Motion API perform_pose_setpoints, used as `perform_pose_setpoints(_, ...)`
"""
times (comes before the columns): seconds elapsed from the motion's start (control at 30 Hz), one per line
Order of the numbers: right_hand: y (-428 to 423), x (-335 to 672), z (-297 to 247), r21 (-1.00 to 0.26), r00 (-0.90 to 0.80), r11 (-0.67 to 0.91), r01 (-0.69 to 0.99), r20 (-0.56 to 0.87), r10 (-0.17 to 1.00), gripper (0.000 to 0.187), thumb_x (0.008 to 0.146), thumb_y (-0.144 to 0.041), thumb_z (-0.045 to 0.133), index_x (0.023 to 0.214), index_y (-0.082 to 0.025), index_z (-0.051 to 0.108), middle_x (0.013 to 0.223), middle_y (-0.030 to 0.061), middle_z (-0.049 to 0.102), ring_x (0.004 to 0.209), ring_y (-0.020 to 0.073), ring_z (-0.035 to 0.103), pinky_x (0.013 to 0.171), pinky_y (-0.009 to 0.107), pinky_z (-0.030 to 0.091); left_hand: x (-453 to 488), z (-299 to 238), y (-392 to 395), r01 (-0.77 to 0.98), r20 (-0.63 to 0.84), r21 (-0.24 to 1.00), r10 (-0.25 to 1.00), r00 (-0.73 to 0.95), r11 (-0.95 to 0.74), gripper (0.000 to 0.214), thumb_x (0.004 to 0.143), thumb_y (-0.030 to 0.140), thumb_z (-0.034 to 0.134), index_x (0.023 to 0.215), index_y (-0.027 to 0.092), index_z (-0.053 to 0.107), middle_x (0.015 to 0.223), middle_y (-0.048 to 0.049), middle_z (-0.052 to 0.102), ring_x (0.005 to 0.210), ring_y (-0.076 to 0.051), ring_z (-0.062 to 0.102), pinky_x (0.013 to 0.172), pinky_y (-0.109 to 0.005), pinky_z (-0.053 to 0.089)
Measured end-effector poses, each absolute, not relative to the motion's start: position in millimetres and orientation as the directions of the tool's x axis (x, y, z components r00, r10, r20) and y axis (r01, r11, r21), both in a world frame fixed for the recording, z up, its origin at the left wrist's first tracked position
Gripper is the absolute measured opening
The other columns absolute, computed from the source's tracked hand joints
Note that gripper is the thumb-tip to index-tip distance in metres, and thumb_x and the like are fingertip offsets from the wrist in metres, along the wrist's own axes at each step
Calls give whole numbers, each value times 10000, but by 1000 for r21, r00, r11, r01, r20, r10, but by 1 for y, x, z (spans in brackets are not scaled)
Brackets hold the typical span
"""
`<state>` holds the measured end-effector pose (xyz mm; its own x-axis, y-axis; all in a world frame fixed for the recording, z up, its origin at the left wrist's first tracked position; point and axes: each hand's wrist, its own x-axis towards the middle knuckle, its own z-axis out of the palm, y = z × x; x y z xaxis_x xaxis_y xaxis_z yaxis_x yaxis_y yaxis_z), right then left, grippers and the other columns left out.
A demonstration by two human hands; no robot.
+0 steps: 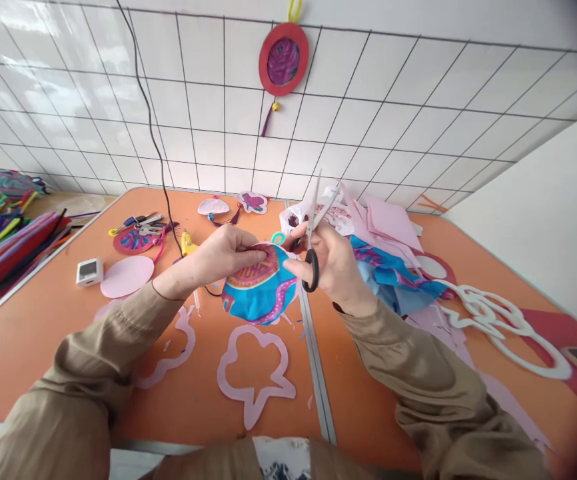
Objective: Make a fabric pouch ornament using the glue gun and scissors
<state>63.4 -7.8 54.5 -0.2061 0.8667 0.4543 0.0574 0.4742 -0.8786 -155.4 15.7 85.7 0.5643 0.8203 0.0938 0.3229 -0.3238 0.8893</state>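
Note:
My left hand (223,257) pinches the top edge of a round piece of patterned cloth (258,290), blue with pink and orange bands, held above the orange table (43,333). My right hand (336,263) grips black-handled scissors (312,230), thumb and fingers through the loops. The blades point up and away, parted, just right of the cloth's upper edge. Both sleeves are tan.
Pink foam offcuts (253,373) lie under my hands. A pink disc (127,276), a small white timer (89,271) and pipe cleaners (3,247) sit left. Cloth and pink sheets (388,267) pile right, beside white cut-outs (498,320). A red round ornament (283,60) hangs on the wire grid.

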Motion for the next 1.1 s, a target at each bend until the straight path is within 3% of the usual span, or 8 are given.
perform_pose_setpoints(0.27,-12,56,58,-953,-186,299,47,286,940,321,642,-287,867,821,-249,603,742,-31,634,653,141,570,610,300,464,-140,76,8,272,22,933,791,611,-236,352,773,389,665,570,181,466,507,69,324,453,-43,272,418,-211,168)
perform_pose_setpoints(0.37,-11,58,60,-958,-138,287,-2,284,949,346,618,-272,885,830,-237,613,717,-40,601,650,131,564,599,282,472,-138,76,8,200,31,964,816,577,-178,389,730,415,738,567,171,484,515,72,328,467,-39,276,423,-206,169)
perform_pose_setpoints(0.6,-6,64,63,-948,7,302,-103,303,953,365,555,-212,891,806,-218,628,659,-66,542,562,90,496,494,233,408,-134,72,10,58,-35,998,842,538,4,371,589,383,877,675,145,605,554,45,497,486,-71,437,438,-203,317)
perform_pose_setpoints(0.8,-6,64,63,-959,11,264,-107,265,964,330,554,-175,833,806,-215,623,647,-72,562,536,72,471,465,210,375,-133,62,13,92,-47,996,892,450,7,346,595,376,851,607,141,599,538,26,504,489,-77,445,446,-208,339)
perform_pose_setpoints(0.97,-6,65,61,-966,23,246,-85,245,969,339,548,-191,818,824,-216,623,643,-67,567,520,79,458,436,219,352,-135,63,13,82,-53,997,877,478,16,352,659,385,825,569,150,579,492,41,456,444,-66,398,417,-208,296)
perform_pose_setpoints(1.1,-5,64,61,-967,23,244,-74,243,970,351,539,-200,832,819,-217,621,654,-63,565,541,87,467,453,228,369,-136,64,15,78,-58,997,864,501,22,354,622,389,866,600,136,620,543,22,514,491,-79,444,458,-217,338)
